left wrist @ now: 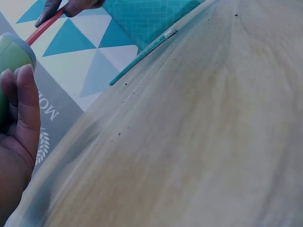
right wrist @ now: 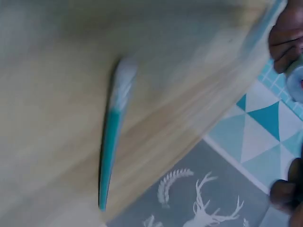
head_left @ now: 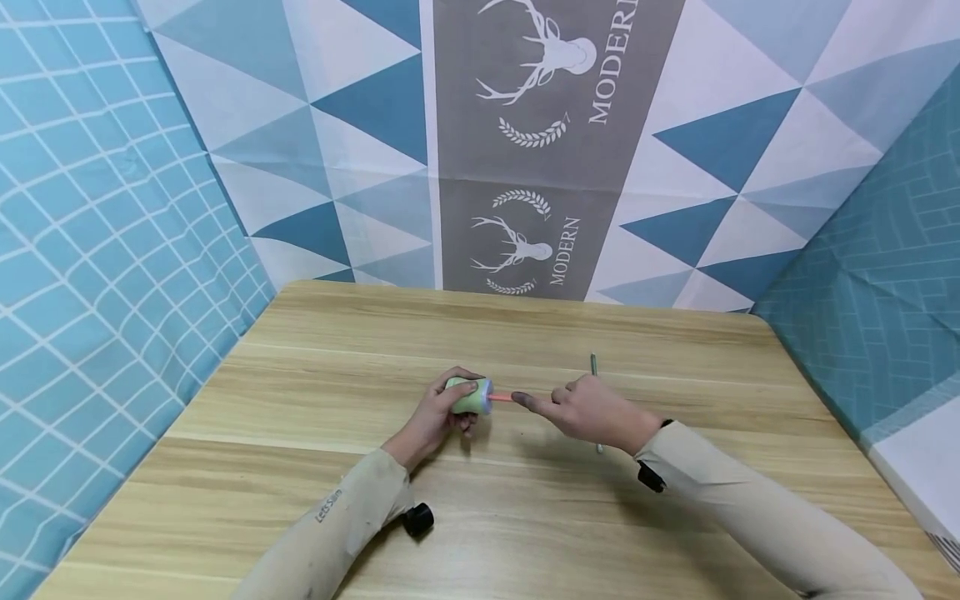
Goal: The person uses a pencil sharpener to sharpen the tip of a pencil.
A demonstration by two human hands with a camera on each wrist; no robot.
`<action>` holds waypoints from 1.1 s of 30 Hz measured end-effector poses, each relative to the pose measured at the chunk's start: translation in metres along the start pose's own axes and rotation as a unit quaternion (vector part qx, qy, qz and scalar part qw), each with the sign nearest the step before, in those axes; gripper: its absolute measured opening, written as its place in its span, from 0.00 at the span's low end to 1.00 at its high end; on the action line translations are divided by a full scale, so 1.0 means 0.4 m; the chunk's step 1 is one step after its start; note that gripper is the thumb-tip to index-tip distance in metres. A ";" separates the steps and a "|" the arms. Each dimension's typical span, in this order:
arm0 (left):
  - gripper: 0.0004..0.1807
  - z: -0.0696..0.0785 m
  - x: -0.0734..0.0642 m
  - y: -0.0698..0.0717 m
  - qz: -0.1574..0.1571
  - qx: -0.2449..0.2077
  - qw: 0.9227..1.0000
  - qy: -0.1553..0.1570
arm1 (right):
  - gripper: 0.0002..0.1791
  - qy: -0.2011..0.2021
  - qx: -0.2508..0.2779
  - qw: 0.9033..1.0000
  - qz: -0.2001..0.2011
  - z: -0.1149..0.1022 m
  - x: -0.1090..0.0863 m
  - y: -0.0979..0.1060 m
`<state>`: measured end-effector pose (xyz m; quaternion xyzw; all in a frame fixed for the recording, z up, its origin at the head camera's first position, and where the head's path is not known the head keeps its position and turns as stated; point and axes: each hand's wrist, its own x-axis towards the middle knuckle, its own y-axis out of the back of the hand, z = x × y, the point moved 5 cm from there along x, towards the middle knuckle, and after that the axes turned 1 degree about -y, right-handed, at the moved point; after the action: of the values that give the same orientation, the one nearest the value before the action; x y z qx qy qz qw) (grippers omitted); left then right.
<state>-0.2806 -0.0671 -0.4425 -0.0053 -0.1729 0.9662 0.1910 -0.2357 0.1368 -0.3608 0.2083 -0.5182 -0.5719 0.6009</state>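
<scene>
My left hand point(head_left: 435, 412) grips a short green cylinder point(head_left: 467, 397) with a pale blue end cap, lying sideways with that end turned to the right. From the middle of the cap comes a thin red stick point(head_left: 501, 397), pencil-like, its tip hidden inside. My right hand point(head_left: 596, 410) pinches the red stick close to the cylinder, with dark smudges on the fingertips. Below the right hand a teal stick point(right wrist: 110, 146) with a silvery-white end lies on the table. The left wrist view shows the green cylinder point(left wrist: 13, 54) and red stick point(left wrist: 45, 28) at its upper left.
The wooden table point(head_left: 337, 367) carries small dark specks near the hands. Behind it hangs a patterned cloth point(head_left: 375, 125) with triangles and deer heads; blue gridded cloth point(head_left: 90, 250) stands at the left. A white block-like surface point(head_left: 922, 467) shows at the right edge.
</scene>
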 end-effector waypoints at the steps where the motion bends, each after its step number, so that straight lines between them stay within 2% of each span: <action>1: 0.07 0.000 0.000 0.001 0.000 0.001 1.000 0.000 | 0.19 -0.026 0.053 0.998 -0.015 0.003 0.003 -0.003; 2: 0.07 0.000 0.001 0.002 0.000 0.002 1.000 0.000 | 0.17 -0.055 0.105 0.992 -0.031 0.007 0.005 -0.005; 3: 0.07 0.000 0.001 0.003 0.001 0.003 1.000 0.000 | 0.16 -0.085 0.159 0.982 -0.048 0.011 0.008 -0.008; 4: 0.07 0.000 0.001 0.004 0.003 0.004 1.000 -0.001 | 0.15 -0.116 0.211 0.969 -0.062 0.016 0.011 -0.010; 5: 0.06 0.000 0.001 0.005 0.004 0.005 1.000 -0.001 | 0.15 -0.148 0.261 0.951 -0.074 0.021 0.013 -0.012; 7: 0.06 0.000 0.002 0.006 0.005 0.005 1.000 -0.002 | 0.15 -0.208 0.345 0.909 -0.104 0.031 0.015 -0.017; 9: 0.06 -0.001 0.002 0.007 0.005 0.004 1.000 -0.003 | 0.15 -0.260 0.415 0.862 -0.129 0.040 0.016 -0.021; 11: 0.06 -0.002 0.002 0.006 0.003 0.002 1.000 -0.004 | 0.16 -0.310 0.485 0.803 -0.155 0.048 0.011 -0.029; 13: 0.06 -0.002 0.001 0.006 0.001 0.001 1.000 -0.006 | 0.17 -0.351 0.555 0.733 -0.177 0.053 0.001 -0.041; 14: 0.06 -0.003 0.000 0.006 0.000 0.002 1.000 -0.005 | 0.18 -0.368 0.589 0.695 -0.184 0.055 -0.004 -0.047; 17: 0.07 -0.003 -0.001 0.004 -0.002 0.009 1.000 -0.006 | 0.21 -0.407 0.685 0.569 -0.202 0.057 -0.021 -0.069; 18: 0.07 -0.003 -0.001 0.003 -0.003 0.011 1.000 -0.007 | 0.22 -0.414 0.711 0.530 -0.205 0.056 -0.026 -0.076; 19: 0.07 -0.002 -0.001 0.002 -0.003 0.013 1.000 -0.007 | 0.22 -0.420 0.732 0.495 -0.208 0.055 -0.030 -0.082; 20: 0.07 -0.002 -0.001 0.001 -0.005 0.016 1.000 -0.007 | 0.22 -0.424 0.748 0.465 -0.211 0.055 -0.034 -0.087; 21: 0.07 -0.001 -0.001 -0.001 -0.005 0.017 1.000 -0.008 | 0.21 -0.428 0.760 0.440 -0.213 0.054 -0.038 -0.092; 22: 0.07 -0.001 -0.001 -0.002 -0.006 0.017 1.000 -0.008 | 0.21 -0.430 0.769 0.421 -0.216 0.054 -0.040 -0.095; 24: 0.07 0.000 0.000 -0.004 -0.007 0.017 1.000 -0.008 | 0.21 -0.430 0.778 0.401 -0.220 0.054 -0.043 -0.098; 25: 0.07 0.001 0.000 -0.004 -0.007 0.017 1.000 -0.008 | 0.21 -0.429 0.779 0.401 -0.220 0.055 -0.043 -0.099; 26: 0.07 0.001 0.001 -0.005 -0.006 0.016 1.000 -0.008 | 0.22 -0.428 0.778 0.404 -0.222 0.057 -0.043 -0.098; 27: 0.07 0.002 0.001 -0.006 -0.005 0.015 1.000 -0.009 | 0.23 -0.425 0.774 0.413 -0.225 0.059 -0.041 -0.096; 28: 0.07 0.003 0.000 -0.006 -0.004 0.016 1.000 -0.010 | 0.23 -0.421 0.766 0.428 -0.228 0.061 -0.040 -0.093; 30: 0.06 0.004 -0.001 -0.007 -0.001 0.017 1.000 -0.009 | 0.24 -0.411 0.738 0.480 -0.235 0.068 -0.035 -0.084; 31: 0.06 0.005 -0.002 -0.007 0.000 0.017 1.000 -0.009 | 0.23 -0.403 0.718 0.514 -0.240 0.072 -0.032 -0.076; 32: 0.06 0.006 -0.003 -0.007 0.002 0.017 1.000 -0.007 | 0.23 -0.395 0.691 0.552 -0.247 0.076 -0.028 -0.069; 33: 0.06 0.006 -0.003 -0.007 0.004 0.017 1.000 -0.007 | 0.23 -0.387 0.657 0.597 -0.251 0.079 -0.023 -0.060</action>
<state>-0.2787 -0.0661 -0.4394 0.0038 -0.1575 0.9697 0.1865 -0.2727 0.1499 -0.3728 0.4278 -0.8649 -0.2323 -0.1225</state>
